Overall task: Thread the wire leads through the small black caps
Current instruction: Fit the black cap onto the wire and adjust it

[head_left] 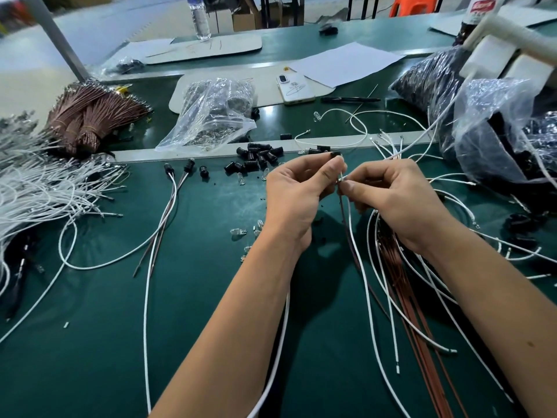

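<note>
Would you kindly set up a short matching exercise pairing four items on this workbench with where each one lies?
Things:
1. brown wire bundles
2. white phone
3. loose black caps
4. water bottle

Places:
A. standing upright at the far edge of the bench
B. piled just beyond the left hand
C. far left, beside the grey post
D. flat on the pale board, beside the black pen

Pairs: 1-C, 2-D, 3-B, 4-A
</note>
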The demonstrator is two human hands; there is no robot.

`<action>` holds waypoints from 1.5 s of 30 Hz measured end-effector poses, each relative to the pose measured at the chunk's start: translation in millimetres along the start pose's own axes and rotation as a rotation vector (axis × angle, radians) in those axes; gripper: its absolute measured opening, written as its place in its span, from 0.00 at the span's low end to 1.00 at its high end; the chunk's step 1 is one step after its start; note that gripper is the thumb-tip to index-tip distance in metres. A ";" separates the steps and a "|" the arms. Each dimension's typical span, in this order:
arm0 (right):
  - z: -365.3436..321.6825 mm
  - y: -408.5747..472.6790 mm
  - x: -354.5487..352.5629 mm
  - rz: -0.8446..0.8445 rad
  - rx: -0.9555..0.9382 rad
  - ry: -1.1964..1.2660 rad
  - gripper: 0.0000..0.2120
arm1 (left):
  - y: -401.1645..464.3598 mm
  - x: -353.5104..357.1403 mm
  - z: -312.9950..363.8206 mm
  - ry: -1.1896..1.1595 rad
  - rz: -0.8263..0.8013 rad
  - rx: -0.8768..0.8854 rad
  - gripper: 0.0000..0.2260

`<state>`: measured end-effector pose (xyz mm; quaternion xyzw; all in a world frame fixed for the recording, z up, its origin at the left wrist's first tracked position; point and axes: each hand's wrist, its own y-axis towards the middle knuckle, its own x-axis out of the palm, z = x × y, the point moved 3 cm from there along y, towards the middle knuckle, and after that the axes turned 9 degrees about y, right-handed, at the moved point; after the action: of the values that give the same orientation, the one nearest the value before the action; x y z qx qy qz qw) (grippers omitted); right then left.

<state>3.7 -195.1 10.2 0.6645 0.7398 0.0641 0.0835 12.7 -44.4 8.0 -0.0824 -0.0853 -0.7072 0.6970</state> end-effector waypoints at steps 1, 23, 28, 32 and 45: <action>0.3 0.0 -0.5 0.006 0.004 0.013 0.05 | 0.4 0.2 0.6 -0.001 -0.011 0.007 0.03; -2.0 -1.7 7.3 -0.070 -0.030 0.294 0.05 | -2.2 -5.5 13.9 -0.009 -0.164 0.183 0.07; -4.0 -2.7 5.6 -0.080 -0.054 0.261 0.09 | -3.7 -2.4 16.8 -0.013 -0.157 0.302 0.09; -5.6 -3.3 4.1 -0.097 -0.050 0.252 0.08 | -3.6 -2.2 18.2 0.003 -0.144 0.330 0.10; -3.2 -2.1 -0.9 -0.135 0.022 0.288 0.08 | -2.0 -4.2 19.9 0.111 -0.160 0.371 0.11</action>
<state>1.1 -196.2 12.9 0.5979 0.7879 0.1448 -0.0265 10.7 -35.6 26.4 0.0934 -0.1815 -0.7359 0.6456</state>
